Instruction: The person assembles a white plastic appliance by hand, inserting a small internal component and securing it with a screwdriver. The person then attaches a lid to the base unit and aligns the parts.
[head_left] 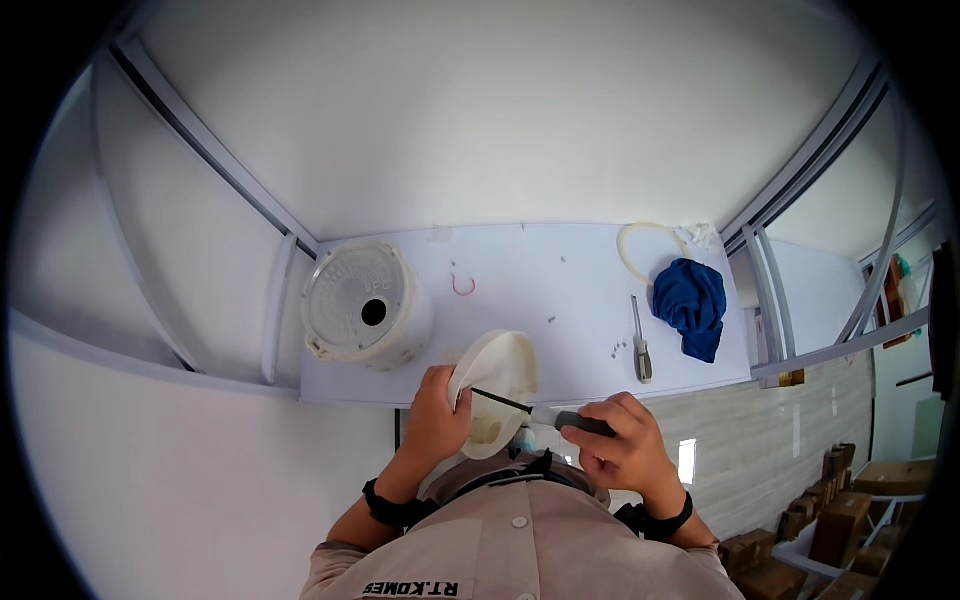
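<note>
One hand-held, slim-shafted screwdriver (580, 423) crosses a smooth, curved shell (512, 366).

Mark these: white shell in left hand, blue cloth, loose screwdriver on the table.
White shell (504, 374): head view, inner face.
Blue cloth (690, 303): head view, middle of the bundle.
Loose screwdriver (642, 354): head view, handle, near the shaft.
</note>
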